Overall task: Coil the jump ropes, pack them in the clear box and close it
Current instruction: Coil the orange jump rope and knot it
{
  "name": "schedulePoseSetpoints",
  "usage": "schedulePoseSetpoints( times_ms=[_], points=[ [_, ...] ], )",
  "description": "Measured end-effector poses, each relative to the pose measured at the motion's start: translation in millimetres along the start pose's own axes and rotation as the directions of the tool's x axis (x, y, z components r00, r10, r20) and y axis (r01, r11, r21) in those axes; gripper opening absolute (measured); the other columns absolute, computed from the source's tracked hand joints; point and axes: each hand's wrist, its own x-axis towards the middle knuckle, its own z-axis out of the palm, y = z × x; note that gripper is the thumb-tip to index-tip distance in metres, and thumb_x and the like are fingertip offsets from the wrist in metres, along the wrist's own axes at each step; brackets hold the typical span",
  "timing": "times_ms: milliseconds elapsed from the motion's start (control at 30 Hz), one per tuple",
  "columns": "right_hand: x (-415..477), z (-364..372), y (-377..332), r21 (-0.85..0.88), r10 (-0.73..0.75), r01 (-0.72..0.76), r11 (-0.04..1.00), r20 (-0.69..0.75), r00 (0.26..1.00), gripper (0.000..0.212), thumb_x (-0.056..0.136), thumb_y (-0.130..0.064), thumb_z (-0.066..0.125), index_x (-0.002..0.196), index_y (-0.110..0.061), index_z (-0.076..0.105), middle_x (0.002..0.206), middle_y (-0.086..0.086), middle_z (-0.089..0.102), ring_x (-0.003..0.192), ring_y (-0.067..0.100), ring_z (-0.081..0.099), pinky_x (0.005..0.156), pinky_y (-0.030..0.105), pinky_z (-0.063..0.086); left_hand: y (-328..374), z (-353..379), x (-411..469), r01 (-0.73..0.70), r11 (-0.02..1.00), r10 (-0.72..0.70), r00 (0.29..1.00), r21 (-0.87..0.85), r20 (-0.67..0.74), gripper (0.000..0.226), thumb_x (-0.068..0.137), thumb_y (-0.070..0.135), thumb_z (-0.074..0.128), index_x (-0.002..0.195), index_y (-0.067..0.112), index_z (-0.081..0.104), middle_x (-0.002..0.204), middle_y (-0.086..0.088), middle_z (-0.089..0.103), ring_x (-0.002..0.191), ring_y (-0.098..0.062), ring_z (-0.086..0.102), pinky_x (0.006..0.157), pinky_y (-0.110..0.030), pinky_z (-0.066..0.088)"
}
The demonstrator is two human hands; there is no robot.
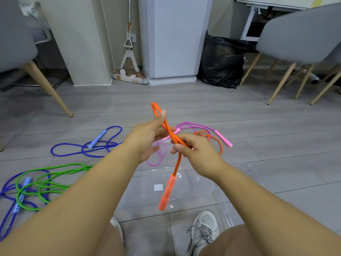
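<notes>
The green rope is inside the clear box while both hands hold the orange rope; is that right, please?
Not quite: the head view shows the green rope on the floor, left of the clear box; the left hand and right hand hold the orange rope.

My left hand pinches the folded loop of the orange rope under its thumb, while my right hand grips the doubled strands just below. The rope's orange handle dangles over the clear box at six o'clock. On the floor the pink rope lies at one o'clock, the blue rope at ten o'clock, and the green rope — tangled with more blue cord — at eight o'clock.
</notes>
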Motion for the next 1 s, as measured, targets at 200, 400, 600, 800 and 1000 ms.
schedulePoseSetpoints(
  times_ms=[200,400,600,800,1000],
  points=[
    [-3,5,1,0.074,0.056,-0.063,0.995,0.086,0.995,0.019,0.092,-0.012,0.054,0.083,-0.028,0.057,0.079,-0.008,0.068,0.072,0.007,0.056,0.070,0.024,0.044,-5,8,-2,-0.213,0.958,0.201,0.976,-0.191,-0.080,0.013,0.094,0.023,0.054,0.088,0.012,0.059,0.069,-0.001,0.066,0.064,-0.013,0.067,0.075,-0.032,0.056],
    [-8,-3,13,-0.074,0.114,-0.102,0.992,0.177,0.978,0.012,0.094,-0.021,0.051,0.087,-0.019,0.061,0.078,-0.006,0.063,0.075,0.016,0.057,0.079,0.037,0.050,8,-6,1,-0.375,0.856,0.280,0.915,-0.356,-0.292,0.013,0.096,0.024,0.053,0.085,0.017,0.055,0.060,0.000,0.054,0.059,-0.014,0.059,0.060,-0.034,0.058],
    [-7,-4,14,-0.094,0.131,-0.120,0.988,0.121,0.984,0.025,0.095,-0.019,0.048,0.072,-0.023,0.058,0.078,0.005,0.062,0.079,0.029,0.057,0.079,0.040,0.046,4,-4,4,-0.339,0.877,0.261,0.931,-0.341,-0.255,0.021,0.098,0.040,0.042,0.111,0.027,0.053,0.073,-0.001,0.061,0.065,-0.017,0.064,0.075,-0.038,0.056],
    [-7,3,6,-0.033,0.120,-0.116,0.993,0.165,0.979,0.023,0.096,-0.016,0.047,0.078,-0.024,0.060,0.071,-0.007,0.058,0.071,0.013,0.051,0.076,0.036,0.047,-2,7,9,-0.273,0.847,0.221,0.961,-0.457,-0.164,0.043,0.100,0.046,0.029,0.114,0.014,0.055,0.052,0.004,0.034,0.039,-0.007,0.033,0.047,-0.023,0.039],
    [-9,-9,14,-0.162,0.136,-0.112,0.980,0.145,0.980,0.022,0.094,-0.026,0.052,0.091,-0.009,0.066,0.077,0.009,0.060,0.073,0.020,0.053,0.075,0.041,0.046,3,0,10,-0.264,0.821,0.213,0.964,-0.506,-0.157,0.036,0.101,0.037,0.036,0.080,0.013,0.053,0.045,0.006,0.029,0.037,-0.007,0.025,0.044,-0.019,0.029]
  ],
)
